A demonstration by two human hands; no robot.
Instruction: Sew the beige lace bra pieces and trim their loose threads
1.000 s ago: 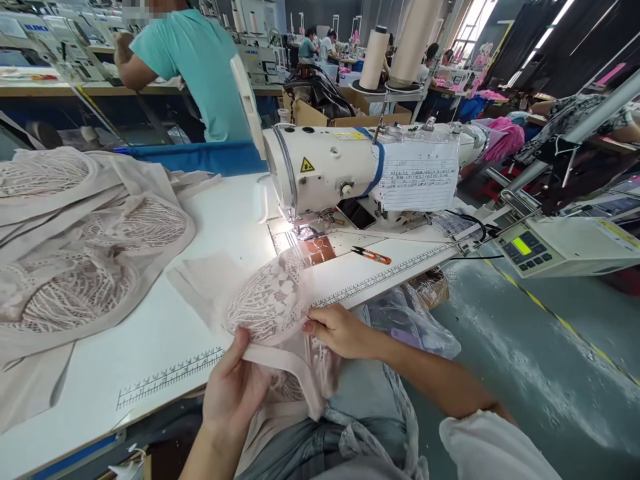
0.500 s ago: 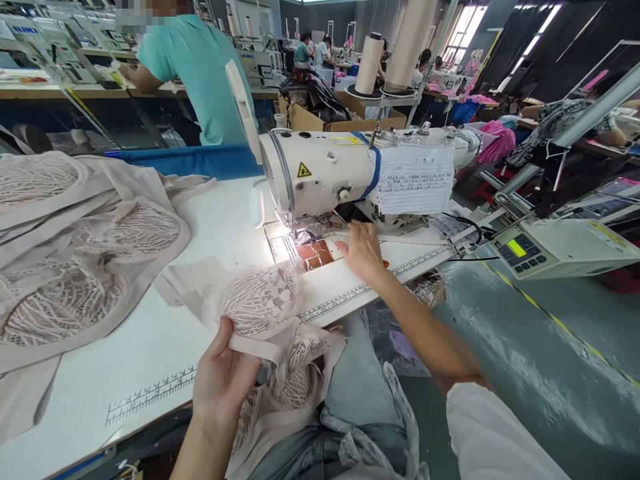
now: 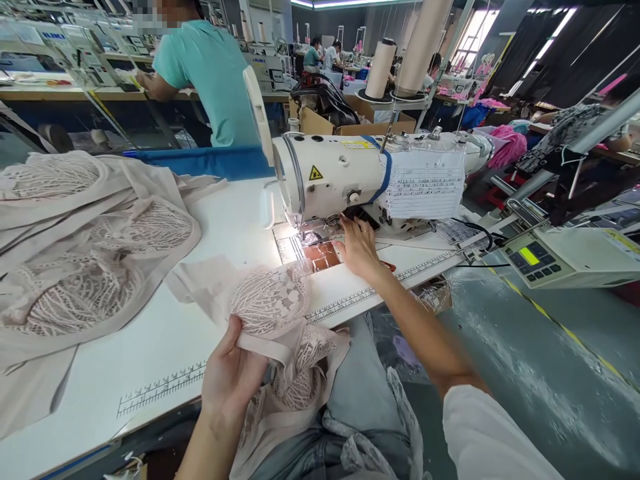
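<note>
At the left, a pile of pale lace garments (image 3: 90, 293) rests on the white work table (image 3: 150, 347), beside a printed ruler scale (image 3: 160, 388) near the front edge. To the right of the pile, the left hand (image 3: 233, 373) grips the edge of the lace garment (image 3: 273, 300), thumb on top and fingers beneath. One lace cup of this garment lies on the table in front of the sewing machine (image 3: 325, 177), apart from the lit needle area; the remainder hangs over the front edge toward the lap. The right hand (image 3: 359, 250) has released the garment, which it was pinching one second earlier, and has moved to the machine bed. Its fingers extend below the machine arm, close to a dark, flat object (image 3: 369, 217); whether they hold anything cannot be told. The orange-handled snips (image 3: 389, 266) are mostly covered by this hand and wrist. Consequently, the garment is controlled by the left hand alone, and handling of the lace with both hands appears to be interrupted. Farther right, a written sheet (image 3: 425, 187) is fixed to the machine arm, and a control box (image 3: 530, 257) with a lit display stands beyond the table end.
</note>
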